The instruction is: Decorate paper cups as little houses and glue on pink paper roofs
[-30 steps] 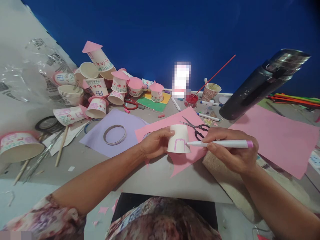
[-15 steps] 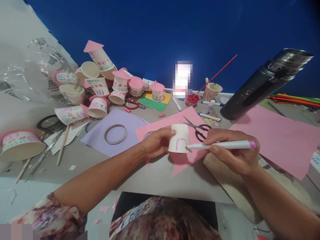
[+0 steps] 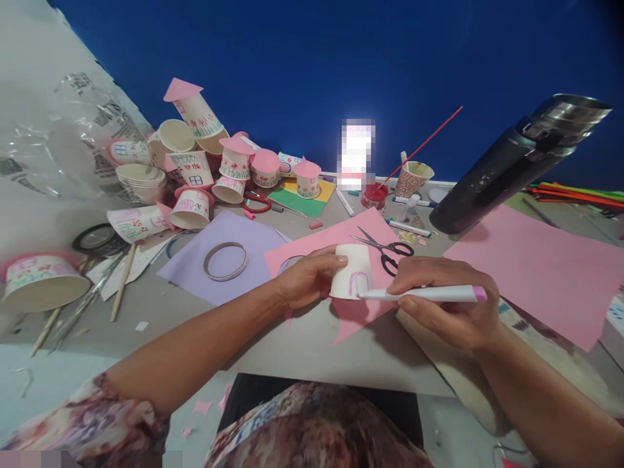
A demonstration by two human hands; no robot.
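My left hand (image 3: 312, 279) grips a white paper cup (image 3: 348, 263) turned upside down, its thumb on the side wall. A pink arch with a line down its middle is drawn low on the cup's front. Between the fingers and thumb of my right hand (image 3: 448, 299) is a white marker (image 3: 429, 294) with a pink end, its tip at the cup near the rim. Black-handled scissors (image 3: 385, 249) lie open just beyond, on cut pink paper (image 3: 316, 244). A roll of tape (image 3: 225, 261) rests on purple paper (image 3: 195, 260) to the left.
Decorated paper cups with pink roofs (image 3: 266, 162) pile up at the back left. A red paint jar (image 3: 374, 196) holds a brush. A dark flask (image 3: 497, 169) stands at the right, near a pink sheet (image 3: 546, 279). Loose markers (image 3: 409, 227) lie at the back.
The marker has added a vertical line inside the pink arch, and its tip has shifted left and slightly down. The cup has turned a little, its drawing now further right.
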